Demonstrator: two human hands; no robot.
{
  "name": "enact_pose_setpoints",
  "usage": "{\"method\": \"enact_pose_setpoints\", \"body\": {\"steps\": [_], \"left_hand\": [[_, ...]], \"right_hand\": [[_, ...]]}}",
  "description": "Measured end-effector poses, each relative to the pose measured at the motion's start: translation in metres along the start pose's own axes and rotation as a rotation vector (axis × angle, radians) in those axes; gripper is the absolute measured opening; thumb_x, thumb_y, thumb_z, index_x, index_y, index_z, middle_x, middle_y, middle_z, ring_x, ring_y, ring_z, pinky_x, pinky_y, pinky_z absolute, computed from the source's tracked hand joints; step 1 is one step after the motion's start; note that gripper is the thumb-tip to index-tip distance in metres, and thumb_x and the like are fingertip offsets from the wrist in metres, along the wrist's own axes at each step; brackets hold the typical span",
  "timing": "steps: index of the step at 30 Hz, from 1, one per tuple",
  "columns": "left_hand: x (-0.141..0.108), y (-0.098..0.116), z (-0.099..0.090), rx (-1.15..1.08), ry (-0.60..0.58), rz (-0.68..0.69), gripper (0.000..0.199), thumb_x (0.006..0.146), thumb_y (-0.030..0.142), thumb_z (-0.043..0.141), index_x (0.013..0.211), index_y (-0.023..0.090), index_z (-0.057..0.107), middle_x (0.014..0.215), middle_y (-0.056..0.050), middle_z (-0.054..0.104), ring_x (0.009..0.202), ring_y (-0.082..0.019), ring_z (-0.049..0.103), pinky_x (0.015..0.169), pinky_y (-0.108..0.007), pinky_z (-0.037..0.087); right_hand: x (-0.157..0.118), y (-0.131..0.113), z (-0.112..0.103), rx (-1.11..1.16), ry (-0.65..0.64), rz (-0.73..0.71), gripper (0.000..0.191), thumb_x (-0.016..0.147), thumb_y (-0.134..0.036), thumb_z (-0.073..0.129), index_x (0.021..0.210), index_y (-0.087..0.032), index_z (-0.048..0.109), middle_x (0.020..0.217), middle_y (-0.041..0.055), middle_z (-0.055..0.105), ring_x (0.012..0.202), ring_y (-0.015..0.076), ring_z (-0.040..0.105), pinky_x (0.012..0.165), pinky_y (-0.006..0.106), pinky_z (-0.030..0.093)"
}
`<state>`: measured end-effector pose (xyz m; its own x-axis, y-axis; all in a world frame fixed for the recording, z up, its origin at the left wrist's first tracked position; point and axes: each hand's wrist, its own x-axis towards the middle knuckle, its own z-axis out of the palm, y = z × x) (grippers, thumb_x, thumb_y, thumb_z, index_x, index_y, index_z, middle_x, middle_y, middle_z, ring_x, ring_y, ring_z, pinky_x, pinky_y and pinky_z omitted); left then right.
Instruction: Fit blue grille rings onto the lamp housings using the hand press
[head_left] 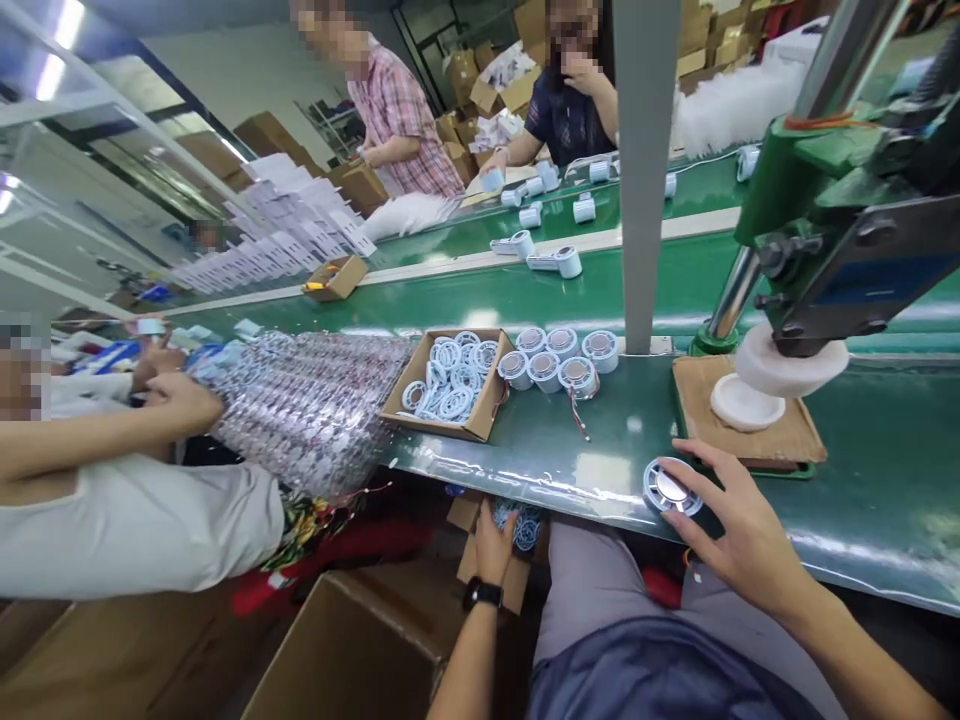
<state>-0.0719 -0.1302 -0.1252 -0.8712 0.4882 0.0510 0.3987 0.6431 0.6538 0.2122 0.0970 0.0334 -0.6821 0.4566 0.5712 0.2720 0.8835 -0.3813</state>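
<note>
My right hand is at the front edge of the green table, its thumb and index finger on either side of a round light-blue fan-like part with a silver centre. This part lies flat on the table. Below the table edge, my left hand reaches into a cardboard box of light-blue plastic rings. Its thumb and fingers look apart; the fingertips are partly hidden among the rings. A green press stands at the right, its white pad above a round white seat on a brown board.
Several round blue-and-white parts stand beside a cardboard tray of rings. Left of it lies a clear bubbly sheet. A grey post rises behind. A co-worker's arm is at left; two people work across the belt.
</note>
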Motion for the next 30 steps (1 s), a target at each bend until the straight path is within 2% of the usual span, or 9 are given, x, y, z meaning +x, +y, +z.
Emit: {"method": "enact_pose_setpoints", "body": {"steps": [5,8,11,13,16,19,21,25,30], "left_hand": [[0.019,0.021,-0.004,-0.034,0.201,0.065,0.034,0.098,0.036,0.065,0.126,0.017,0.062,0.123,-0.009,0.066,0.101,-0.023,0.069,0.085,-0.043,0.060],[0.007,0.039,-0.032,-0.051,0.312,0.182,0.031,0.102,0.043,0.057,0.112,0.015,0.065,0.099,-0.005,0.070,0.080,-0.017,0.069,0.073,-0.036,0.060],[0.019,0.068,-0.076,-0.016,0.313,0.315,0.050,0.107,0.052,0.035,0.091,0.016,0.067,0.079,-0.004,0.069,0.075,-0.018,0.070,0.076,-0.037,0.060],[0.053,0.094,-0.107,0.043,0.276,0.355,0.047,0.106,0.050,0.039,0.091,0.018,0.069,0.089,-0.008,0.071,0.088,-0.020,0.071,0.088,-0.040,0.058],[0.129,0.128,-0.146,0.161,0.197,0.310,0.027,0.099,0.039,0.062,0.114,0.017,0.067,0.117,-0.008,0.070,0.105,-0.023,0.068,0.093,-0.046,0.057],[0.190,0.153,-0.164,0.265,0.075,0.249,0.032,0.097,0.035,0.066,0.124,0.017,0.063,0.124,-0.009,0.067,0.105,-0.024,0.068,0.090,-0.045,0.059],[0.210,0.166,-0.166,0.310,0.011,0.239,0.033,0.097,0.035,0.066,0.125,0.018,0.063,0.125,-0.009,0.066,0.105,-0.024,0.068,0.088,-0.044,0.060],[0.205,0.177,-0.171,0.333,-0.002,0.298,0.027,0.098,0.035,0.065,0.119,0.018,0.065,0.118,-0.008,0.069,0.098,-0.021,0.070,0.085,-0.041,0.060],[0.129,0.176,-0.154,0.195,0.032,0.538,0.021,0.094,0.027,0.067,0.111,0.015,0.069,0.100,-0.008,0.074,0.089,-0.023,0.071,0.085,-0.042,0.059]], "right_hand": [[-0.005,-0.001,0.002,-0.046,0.033,-0.021,0.033,0.103,-0.034,0.046,0.128,-0.018,0.058,0.131,0.0181,0.059,0.116,0.0302,0.062,0.091,0.043,0.058],[-0.008,0.000,0.008,-0.059,0.027,-0.042,0.035,0.103,-0.037,0.045,0.131,-0.020,0.057,0.133,0.0162,0.060,0.114,0.0275,0.066,0.087,0.037,0.060],[-0.010,0.006,0.015,-0.068,-0.007,-0.035,0.035,0.103,-0.037,0.044,0.132,-0.022,0.056,0.132,0.0146,0.062,0.110,0.0247,0.070,0.082,0.032,0.061],[-0.011,0.010,0.018,-0.070,-0.036,-0.047,0.035,0.102,-0.037,0.046,0.134,-0.023,0.055,0.130,0.0136,0.064,0.109,0.0240,0.072,0.083,0.031,0.062],[-0.011,0.015,0.019,-0.072,-0.035,-0.067,0.037,0.101,-0.037,0.047,0.135,-0.024,0.054,0.127,0.0129,0.066,0.107,0.0237,0.073,0.082,0.030,0.063],[-0.010,0.013,0.018,-0.072,0.027,-0.057,0.034,0.102,-0.037,0.044,0.132,-0.024,0.056,0.123,0.0127,0.069,0.103,0.0236,0.075,0.080,0.031,0.064],[-0.010,0.011,0.016,-0.068,0.058,-0.048,0.033,0.102,-0.035,0.046,0.130,-0.024,0.058,0.121,0.0122,0.070,0.101,0.0232,0.076,0.078,0.030,0.065],[-0.013,0.008,0.016,-0.029,0.068,-0.003,0.034,0.097,-0.028,0.052,0.130,-0.026,0.059,0.123,0.0113,0.071,0.105,0.0232,0.076,0.080,0.029,0.065],[-0.015,0.007,0.017,0.015,0.045,0.040,0.039,0.093,-0.024,0.057,0.131,-0.027,0.061,0.126,0.0115,0.070,0.107,0.0236,0.075,0.083,0.029,0.065]]}}
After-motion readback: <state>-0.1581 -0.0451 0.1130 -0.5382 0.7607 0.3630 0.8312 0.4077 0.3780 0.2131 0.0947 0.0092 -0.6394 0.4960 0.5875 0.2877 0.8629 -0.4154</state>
